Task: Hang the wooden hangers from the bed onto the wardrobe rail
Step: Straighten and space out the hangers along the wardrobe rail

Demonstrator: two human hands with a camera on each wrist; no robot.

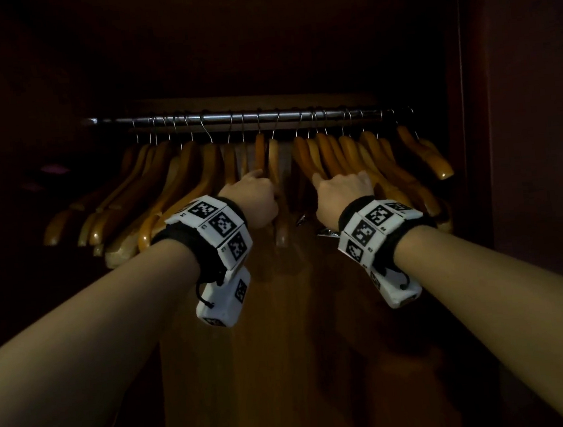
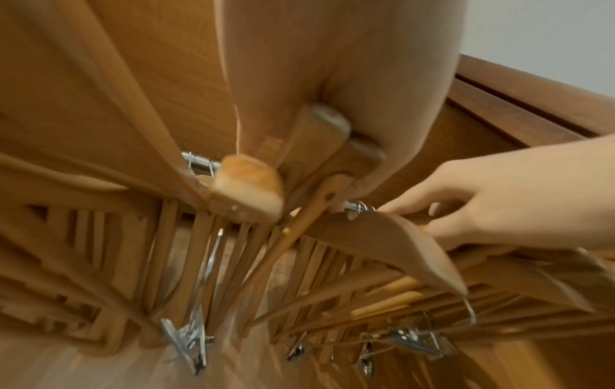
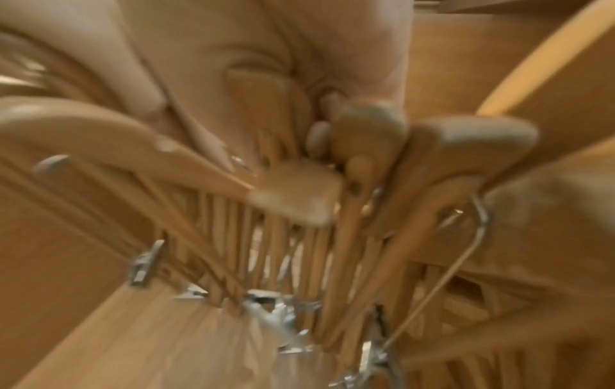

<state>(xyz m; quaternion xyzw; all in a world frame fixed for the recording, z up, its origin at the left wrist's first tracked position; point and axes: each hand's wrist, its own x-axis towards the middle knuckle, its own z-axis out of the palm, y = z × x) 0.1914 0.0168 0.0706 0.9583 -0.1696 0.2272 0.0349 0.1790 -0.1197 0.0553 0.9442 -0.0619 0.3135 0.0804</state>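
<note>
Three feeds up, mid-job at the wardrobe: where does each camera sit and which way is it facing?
Head: worn on the head, facing into the wardrobe at the rail; both forearms, left hand, right hand.
Left wrist: under the left hand, looking up along its fingers at hangers; right hand too.
Right wrist: under the right hand, blurred, facing hangers.
Shared: hangers, metal clips.

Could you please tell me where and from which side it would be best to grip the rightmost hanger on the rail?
Probably its near wooden arm, reached from the front: that end slopes toward the person and stands clear of neighbours, while its hook sits on the rail.
</note>
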